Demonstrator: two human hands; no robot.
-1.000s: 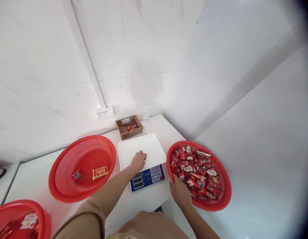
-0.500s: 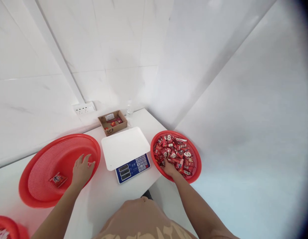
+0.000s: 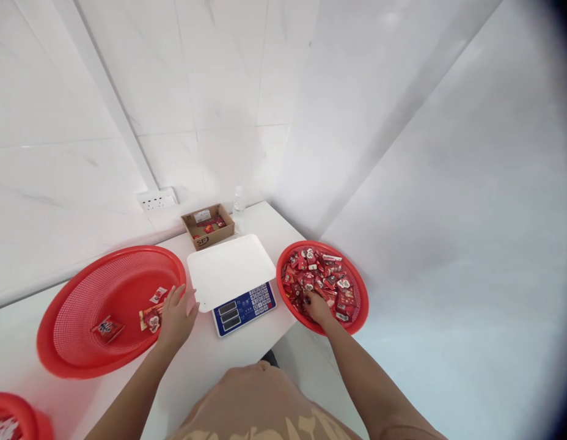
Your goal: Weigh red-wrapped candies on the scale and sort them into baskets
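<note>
My left hand (image 3: 177, 315) is over the right rim of the large red basket (image 3: 54, 360), its fingers apart and nothing in them. Inside that basket lie a red packet (image 3: 108, 329) at the left and a few red and pale packets (image 3: 151, 318) beside my hand. On the right, my right hand (image 3: 318, 307) reaches into a round red basket (image 3: 363, 293) full of small red wrapped packets (image 3: 332, 281). Its fingers are bent down among the packets, and what they hold, if anything, is hidden.
A blue scale (image 3: 244, 310) with a white tray (image 3: 231, 269) stands between the baskets. Behind it are a cardboard box (image 3: 201, 241) with red items and a clear bottle (image 3: 238, 201). Another red basket (image 3: 24, 406) shows at the lower left.
My left hand has moved right, from over the large basket's inside to its rim. Packets now show where it was. My right hand has shifted slightly right within the round basket.
</note>
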